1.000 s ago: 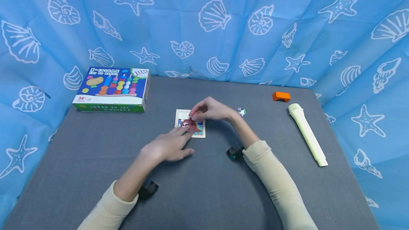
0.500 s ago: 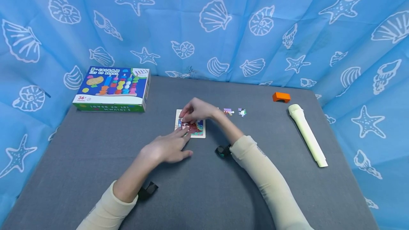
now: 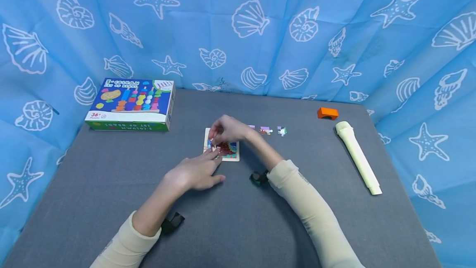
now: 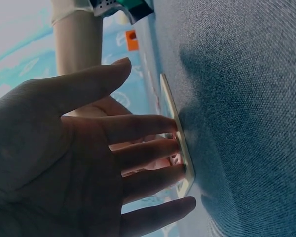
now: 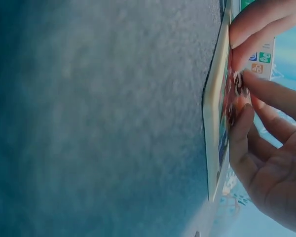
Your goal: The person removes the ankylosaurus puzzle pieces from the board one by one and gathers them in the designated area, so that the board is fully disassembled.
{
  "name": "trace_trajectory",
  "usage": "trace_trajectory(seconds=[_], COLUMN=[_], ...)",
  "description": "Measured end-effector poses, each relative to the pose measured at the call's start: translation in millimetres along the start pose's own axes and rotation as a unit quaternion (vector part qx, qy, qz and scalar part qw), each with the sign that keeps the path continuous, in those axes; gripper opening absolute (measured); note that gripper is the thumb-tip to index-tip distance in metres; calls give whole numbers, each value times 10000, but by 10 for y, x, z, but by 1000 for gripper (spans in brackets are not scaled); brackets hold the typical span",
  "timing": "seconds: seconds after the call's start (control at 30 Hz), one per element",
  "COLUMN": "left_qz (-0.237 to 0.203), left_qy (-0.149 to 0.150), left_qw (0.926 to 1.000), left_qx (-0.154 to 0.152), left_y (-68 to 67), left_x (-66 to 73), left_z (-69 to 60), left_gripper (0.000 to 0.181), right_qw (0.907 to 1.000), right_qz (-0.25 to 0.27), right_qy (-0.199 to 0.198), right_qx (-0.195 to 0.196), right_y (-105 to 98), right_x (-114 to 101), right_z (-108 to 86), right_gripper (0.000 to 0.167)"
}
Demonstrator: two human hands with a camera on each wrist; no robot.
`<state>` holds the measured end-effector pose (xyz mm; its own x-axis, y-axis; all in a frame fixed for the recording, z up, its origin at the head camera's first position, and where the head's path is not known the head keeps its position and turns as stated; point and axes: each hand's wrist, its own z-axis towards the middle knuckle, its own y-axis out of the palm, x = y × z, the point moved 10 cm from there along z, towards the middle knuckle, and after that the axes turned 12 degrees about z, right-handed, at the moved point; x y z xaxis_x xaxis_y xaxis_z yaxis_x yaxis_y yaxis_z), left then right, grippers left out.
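Left forearm (image 3: 128,237) enters from near left, slanting far-right. Left hand (image 3: 195,171) palm down, left fingers (image 4: 145,154) straight and slightly spread, left thumb (image 4: 96,84) held apart, pointing right. Right forearm (image 3: 312,214) enters from near right, slanting far-left. Right hand (image 3: 228,129) just beyond the left one, right fingers (image 5: 274,94) bent, tips drawn together in a pinch close to the left fingertips.

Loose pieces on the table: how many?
3, right of the board: outer piece, middle piece, and inner piece partly behind the right arm; more may be hidden.
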<state>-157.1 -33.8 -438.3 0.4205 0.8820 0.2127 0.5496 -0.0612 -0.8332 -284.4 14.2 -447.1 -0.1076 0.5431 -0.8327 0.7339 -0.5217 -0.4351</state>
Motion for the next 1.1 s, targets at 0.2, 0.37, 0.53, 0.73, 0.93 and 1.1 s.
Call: trace_trajectory(seconds=[0.2,0.37,0.53,0.73,0.93,1.1], left_qz=[24,50,71,39,43,48], left_qy=[-14,-13,-2,-23,-32,-56], left_qw=[10000,10000,10000,10000,10000,10000], left_qx=[-43,-19,-12,-32,-18,-19], left_y=[11,10,4,3,2,6], left_x=[-4,-5,-2,-2,2,3], left_z=[8,15,16,15,12,12], left_gripper=[73,73,72,72,71,72], right_qw=[9993,9963,9938,9923,9918,9918], right_qz=[212,672,933,1122,1183,1186], right_qy=[-291,-522,-592,-528,-413,-231], right_qx=[-93,-147,-99,67,259,413], right_y=[-8,-56,-159,-333,-500,-611], right_x=[-31,-40,-10,127,273,411], right_z=[-38,-105,-214,-387,-587,-738], right_gripper=[12,18,22,22,21,22])
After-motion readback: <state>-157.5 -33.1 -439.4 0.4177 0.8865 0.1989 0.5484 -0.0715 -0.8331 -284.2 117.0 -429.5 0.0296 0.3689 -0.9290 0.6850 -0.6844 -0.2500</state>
